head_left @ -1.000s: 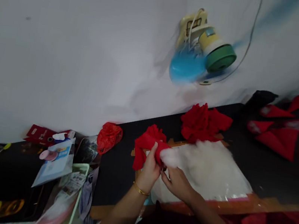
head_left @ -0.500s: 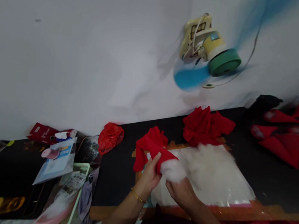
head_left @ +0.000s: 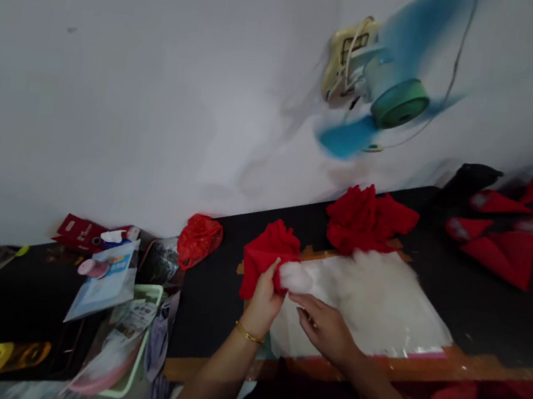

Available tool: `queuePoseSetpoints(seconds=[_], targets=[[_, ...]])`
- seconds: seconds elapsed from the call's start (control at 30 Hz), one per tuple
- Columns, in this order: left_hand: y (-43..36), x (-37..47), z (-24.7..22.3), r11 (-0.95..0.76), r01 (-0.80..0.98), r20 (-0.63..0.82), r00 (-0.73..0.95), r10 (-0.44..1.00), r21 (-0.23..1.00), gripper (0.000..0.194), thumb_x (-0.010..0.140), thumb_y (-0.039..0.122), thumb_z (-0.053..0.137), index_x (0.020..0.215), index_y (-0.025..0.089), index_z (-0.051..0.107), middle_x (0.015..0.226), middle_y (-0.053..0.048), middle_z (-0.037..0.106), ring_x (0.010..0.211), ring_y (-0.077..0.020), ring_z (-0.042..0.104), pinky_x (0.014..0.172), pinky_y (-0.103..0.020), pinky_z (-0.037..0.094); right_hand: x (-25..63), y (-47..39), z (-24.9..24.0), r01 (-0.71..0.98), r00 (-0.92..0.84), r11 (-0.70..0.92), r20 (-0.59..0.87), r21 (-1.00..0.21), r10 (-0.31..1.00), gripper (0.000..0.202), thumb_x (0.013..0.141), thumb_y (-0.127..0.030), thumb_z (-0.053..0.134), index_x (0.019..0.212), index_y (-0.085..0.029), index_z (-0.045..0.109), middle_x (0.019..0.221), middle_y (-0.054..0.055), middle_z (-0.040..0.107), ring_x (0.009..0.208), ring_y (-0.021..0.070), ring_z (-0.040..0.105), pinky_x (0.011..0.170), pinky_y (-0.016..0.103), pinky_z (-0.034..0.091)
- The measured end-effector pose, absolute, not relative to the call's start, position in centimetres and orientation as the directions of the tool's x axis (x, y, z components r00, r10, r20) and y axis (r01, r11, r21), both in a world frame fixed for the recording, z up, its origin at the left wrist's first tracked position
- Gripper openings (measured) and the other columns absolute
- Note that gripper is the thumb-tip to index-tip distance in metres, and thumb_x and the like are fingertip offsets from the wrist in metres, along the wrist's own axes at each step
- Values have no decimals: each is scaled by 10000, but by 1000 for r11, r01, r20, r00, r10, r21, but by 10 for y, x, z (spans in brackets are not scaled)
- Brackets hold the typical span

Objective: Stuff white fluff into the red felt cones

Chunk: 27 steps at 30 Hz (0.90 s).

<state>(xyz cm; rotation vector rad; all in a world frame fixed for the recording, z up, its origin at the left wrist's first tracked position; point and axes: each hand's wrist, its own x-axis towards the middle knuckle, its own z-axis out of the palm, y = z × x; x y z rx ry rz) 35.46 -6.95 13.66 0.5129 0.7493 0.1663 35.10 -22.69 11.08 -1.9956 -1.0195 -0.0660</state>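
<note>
My left hand (head_left: 266,301) grips a red fabric piece (head_left: 278,277) with its thumb on top. A tuft of white fluffy stuffing (head_left: 297,276) bulges out of that piece's right end. My right hand (head_left: 329,331) is just below the tuft, its fingertips at the edge of the red cloth and its fingers apart. More red cloth (head_left: 274,242) lies directly behind the left hand, and its border with the held piece is hard to make out. Beneath and beyond the right hand, a heap of white stuffing (head_left: 373,291) covers a white sheet (head_left: 421,325) taped to the black table.
A red cloth pile (head_left: 369,222) lies behind the stuffing. Several red cones (head_left: 503,254) rest at the right. A fan (head_left: 398,102) with blurred blue blades hangs on the wall. At left are a red plastic bag (head_left: 199,241), a green-rimmed basket (head_left: 140,355) and a yellow-capped bottle (head_left: 8,359).
The held red piece has turned and drawn back left, its stuffed end now higher and closer to my left hand. My right hand's fingers have opened out below it.
</note>
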Motion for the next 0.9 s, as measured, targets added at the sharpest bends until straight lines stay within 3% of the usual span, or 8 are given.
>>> queuePoseSetpoints(seconds=[0.1, 0.17, 0.33, 0.47, 0.63, 0.73, 0.8, 0.9], targets=[[-64, 351, 140, 888, 36, -597, 753, 277, 458, 351, 734, 314, 809, 1016, 134, 700, 976, -90, 766, 993, -239, 722, 1016, -375, 520, 352, -237, 124, 537, 829, -261, 445, -802, 340, 165, 947, -201, 546, 1104, -229, 588, 962, 49, 650, 669, 139, 615, 614, 263, 548], [-67, 346, 143, 873, 22, -578, 757, 304, 488, 377, 741, 333, 811, 1057, 164, 692, 1036, -87, 762, 1046, -244, 708, 1026, -372, 515, 359, -235, 132, 530, 844, -250, 476, -810, 247, 171, 938, -224, 590, 1108, -227, 592, 1004, 64, 622, 725, 155, 610, 635, 283, 548], [-89, 338, 141, 799, 92, -534, 788, 306, 594, 316, 750, 364, 790, 1009, 207, 701, 1087, -92, 746, 1141, -260, 666, 1032, -374, 510, 368, -212, 131, 697, 697, -290, 524, -656, 490, 183, 934, -149, 548, 1030, -231, 681, 1015, 76, 675, 942, 228, 615, 790, 357, 564], [-94, 334, 144, 763, 117, -536, 778, 328, 636, 248, 748, 341, 786, 947, 225, 696, 1048, -81, 748, 1113, -265, 673, 988, -378, 531, 368, -208, 120, 694, 715, -345, 547, -632, 436, 316, 950, -107, 434, 1074, -231, 698, 996, 80, 704, 948, 242, 613, 823, 400, 544], [-86, 334, 148, 803, 148, -597, 747, 292, 578, 375, 769, 439, 771, 1034, 196, 666, 1068, -101, 735, 1009, -242, 698, 890, -345, 548, 374, -216, 127, 660, 747, -436, 596, -612, 294, 174, 954, -203, 529, 1038, -225, 680, 987, 80, 705, 934, 251, 606, 851, 424, 492], [-83, 337, 144, 817, 156, -642, 705, 301, 555, 381, 789, 484, 745, 1011, 187, 657, 952, -75, 739, 852, -201, 702, 765, -294, 552, 370, -216, 135, 716, 698, -443, 587, -540, 411, 141, 964, -188, 549, 994, -228, 681, 961, 55, 728, 904, 234, 596, 843, 405, 445], [-84, 340, 141, 834, 136, -657, 688, 309, 535, 330, 814, 473, 723, 962, 187, 655, 868, -52, 728, 752, -166, 680, 672, -250, 531, 365, -213, 138, 750, 662, -438, 551, -496, 509, 197, 964, -158, 536, 1086, -221, 678, 1050, 56, 740, 954, 244, 591, 856, 410, 428], [-85, 341, 140, 850, 116, -650, 699, 297, 513, 279, 813, 426, 744, 917, 184, 654, 822, -31, 716, 696, -134, 658, 614, -215, 504, 360, -210, 137, 753, 658, -441, 548, -488, 517, 270, 949, -149, 545, 1196, -199, 642, 1155, 84, 714, 1037, 274, 568, 891, 433, 438]])
